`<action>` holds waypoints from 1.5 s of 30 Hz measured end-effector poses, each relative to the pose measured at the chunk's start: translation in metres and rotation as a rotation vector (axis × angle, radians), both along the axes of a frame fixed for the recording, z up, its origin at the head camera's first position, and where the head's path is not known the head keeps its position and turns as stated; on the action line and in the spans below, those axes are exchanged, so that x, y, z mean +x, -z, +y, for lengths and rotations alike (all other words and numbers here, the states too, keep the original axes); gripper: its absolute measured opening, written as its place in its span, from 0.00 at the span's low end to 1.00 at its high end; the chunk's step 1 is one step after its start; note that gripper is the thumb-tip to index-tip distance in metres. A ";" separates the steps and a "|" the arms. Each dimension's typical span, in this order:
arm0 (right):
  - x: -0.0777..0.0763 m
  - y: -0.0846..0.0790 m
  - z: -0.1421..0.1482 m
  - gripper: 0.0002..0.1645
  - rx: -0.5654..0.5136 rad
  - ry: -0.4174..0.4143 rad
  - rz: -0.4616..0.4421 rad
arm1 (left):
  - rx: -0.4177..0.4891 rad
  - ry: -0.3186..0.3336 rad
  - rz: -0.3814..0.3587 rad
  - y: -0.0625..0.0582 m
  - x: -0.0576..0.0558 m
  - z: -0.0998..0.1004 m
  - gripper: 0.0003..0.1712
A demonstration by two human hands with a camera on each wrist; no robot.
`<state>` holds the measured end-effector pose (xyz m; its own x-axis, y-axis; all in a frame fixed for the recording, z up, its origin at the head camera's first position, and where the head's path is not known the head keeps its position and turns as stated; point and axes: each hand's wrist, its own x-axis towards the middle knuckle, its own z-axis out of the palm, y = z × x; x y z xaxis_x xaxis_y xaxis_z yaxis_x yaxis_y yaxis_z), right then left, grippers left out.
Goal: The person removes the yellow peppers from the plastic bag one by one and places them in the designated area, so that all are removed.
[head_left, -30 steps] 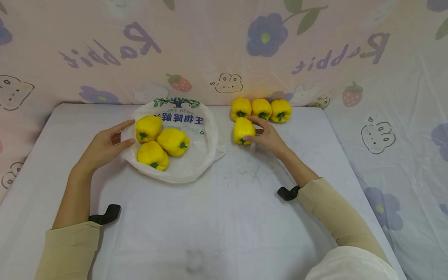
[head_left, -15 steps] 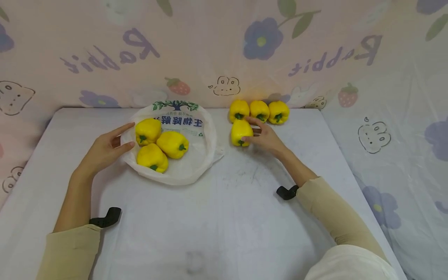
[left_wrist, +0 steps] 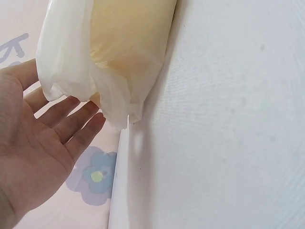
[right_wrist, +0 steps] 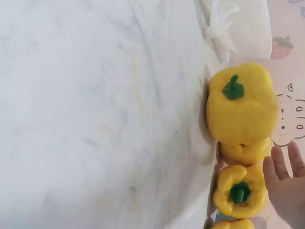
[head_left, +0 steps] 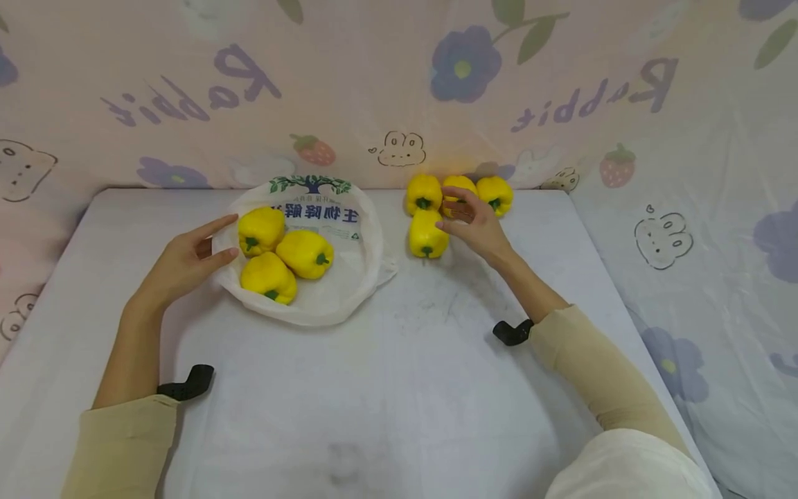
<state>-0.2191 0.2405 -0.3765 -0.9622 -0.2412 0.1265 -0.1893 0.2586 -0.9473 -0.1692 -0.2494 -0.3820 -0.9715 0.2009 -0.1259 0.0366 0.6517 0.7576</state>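
Note:
A white plastic bag (head_left: 343, 294) with blue print and a tree picture lies spread at left, holding several items: yellow bell peppers (head_left: 269, 277). At its left side is my left hand (head_left: 177, 267), with straight, spread fingers close against the bag's edge in the left wrist view. Right of the bag, one yellow bell pepper (head_left: 428, 235) sits in front of a row of three bell peppers (head_left: 424, 194). My right hand (head_left: 479, 225) hovers beside that front pepper with its fingers spread, holding nothing, and partly hides the middle one of the row.
Everything lies on a white-covered table (head_left: 374, 395). A printed cloth (head_left: 374, 76) with flowers and rabbits hangs behind it and along the right side. Black wrist cameras (head_left: 193, 381) stick out from both forearms.
My right hand has let go of the front pepper and shifted slightly up and to the right of it. The left hand and the bag stay in place.

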 end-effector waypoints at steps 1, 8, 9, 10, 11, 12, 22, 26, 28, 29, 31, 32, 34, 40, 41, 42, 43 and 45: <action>-0.001 0.000 -0.001 0.38 -0.007 0.003 0.016 | 0.002 0.000 -0.002 0.000 0.000 0.000 0.40; -0.005 -0.006 -0.010 0.34 -0.079 -0.045 0.036 | 0.016 -0.013 -0.031 0.001 0.000 0.000 0.41; -0.005 -0.006 -0.011 0.34 -0.084 -0.057 0.042 | 0.016 -0.015 -0.036 0.001 0.000 0.000 0.41; -0.005 -0.006 -0.013 0.33 -0.085 -0.065 0.048 | 0.014 -0.016 -0.038 0.002 0.000 0.001 0.41; -0.005 -0.006 -0.014 0.33 -0.085 -0.072 0.054 | 0.014 -0.017 -0.042 0.002 -0.001 0.001 0.42; -0.005 -0.006 -0.016 0.33 -0.090 -0.081 0.063 | 0.011 -0.017 -0.041 0.002 -0.001 0.001 0.42; -0.011 -0.008 -0.040 0.31 -0.148 -0.166 0.100 | 0.017 -0.003 -0.034 0.004 -0.002 0.000 0.41; -0.013 -0.006 -0.051 0.32 -0.136 -0.196 0.085 | 0.026 0.008 -0.014 0.004 -0.001 0.000 0.40; -0.013 -0.007 -0.056 0.32 -0.124 -0.211 0.079 | 0.027 0.013 -0.004 0.004 0.000 0.000 0.40; -0.014 -0.007 -0.059 0.32 -0.113 -0.219 0.081 | 0.027 0.014 -0.002 0.004 0.000 0.000 0.40; -0.014 -0.009 -0.064 0.32 -0.100 -0.241 0.080 | 0.027 0.014 0.002 0.003 0.000 0.000 0.40; -0.013 -0.010 -0.066 0.32 -0.091 -0.251 0.078 | 0.028 0.013 0.004 0.003 0.000 0.000 0.40; -0.014 -0.011 -0.070 0.32 -0.083 -0.271 0.066 | 0.033 0.009 0.006 0.003 0.000 0.000 0.40; -0.014 -0.012 -0.083 0.33 -0.046 -0.305 0.019 | 0.027 0.003 -0.003 0.002 -0.001 0.001 0.40; -0.014 -0.012 -0.085 0.33 -0.043 -0.314 0.013 | 0.026 0.002 -0.007 0.001 -0.001 0.001 0.40; -0.014 -0.012 -0.088 0.34 -0.038 -0.323 0.002 | 0.023 0.000 -0.009 0.001 0.000 0.001 0.40; -0.015 -0.012 -0.090 0.34 -0.037 -0.334 -0.007 | 0.019 0.001 -0.011 0.001 0.000 0.002 0.40; -0.014 -0.012 -0.094 0.35 -0.031 -0.361 -0.028 | 0.014 0.001 -0.013 0.001 0.001 0.002 0.39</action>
<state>-0.2336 0.1462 -0.3644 -0.8191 -0.5622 0.1138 -0.2368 0.1507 -0.9598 -0.1684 -0.2473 -0.3830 -0.9697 0.2033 -0.1355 0.0271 0.6407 0.7673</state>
